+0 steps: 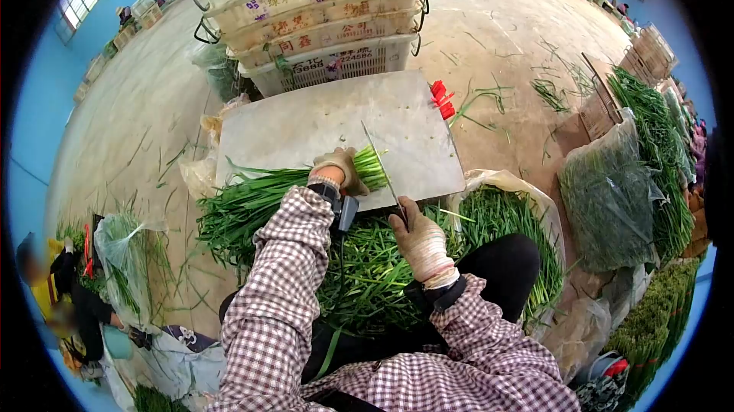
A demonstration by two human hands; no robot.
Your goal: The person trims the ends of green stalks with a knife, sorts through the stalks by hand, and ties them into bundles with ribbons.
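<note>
A bundle of long green stalks (pixel 256 194) lies across the pale board (pixel 321 117), its pale cut ends pointing right. My gloved left hand (pixel 342 170) is wrapped round the bundle near those ends. In my gloved right hand (pixel 417 236) is the handle of a knife (pixel 378 153), whose long thin blade points up and away over the board, just right of the stalk ends. Loose green leaves and cuttings (pixel 367 267) are heaped below the board, between my legs.
Stacked white crates (pixel 321 22) stand behind the board. Red ties (pixel 442 100) lie at its right edge. An open bag of greens (pixel 508 228) is beside my right knee; a wrapped bundle (pixel 612 190) stands farther right. Another person (pixel 65 289) sits at the far left.
</note>
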